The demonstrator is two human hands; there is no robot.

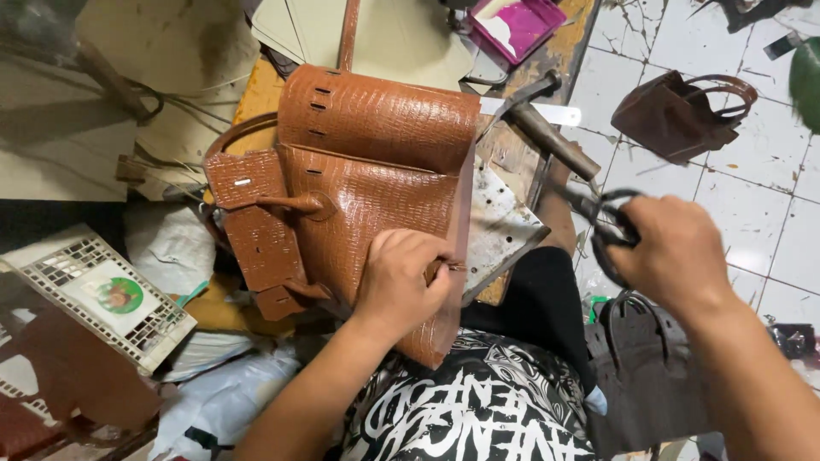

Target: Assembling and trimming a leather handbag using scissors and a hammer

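1. Tan crocodile-embossed leather makes up the handbag [367, 188] lying across the wooden bench [256, 102] and the person's lap, its flap folded over at 12 o'clock and its strap tab with a metal clasp at 9 o'clock.
2. Left hand [401, 286] sits on the bag's lower right edge, at about 5 o'clock of the bag. Its fingers are curled nearly closed, pinching the leather edge between thumb and fingertips; whether a thread or small tool is also in the pinch cannot be told.
3. Right hand [675, 256] is raised clear of the bag, at 3 o'clock from the left hand and well apart from it. It is closed in a loose fist around the loops of dark scissors [602, 218], whose blades point toward 10 o'clock, in the direction of the bag's right side without touching it.
4. Beside the bag at 3 o'clock lies a scuffed metal plate [504, 230] on the bench corner, partly under the bag's edge.
5. Above the plate, at 1 o'clock of the bag, a hammer [547, 128] with a dark head and worn handle rests slanted over the bench edge.
6. On the tiled floor [769, 205] at 2 o'clock stands a small dark brown handbag [679, 115]; a grey handbag [645, 367] sits below the right forearm at 4 o'clock.
7. At 8 o'clock a white perforated plastic tray [94, 294] lies tilted among bags and scraps.
8. A pink box [517, 26] sits at the top, at 12 o'clock.
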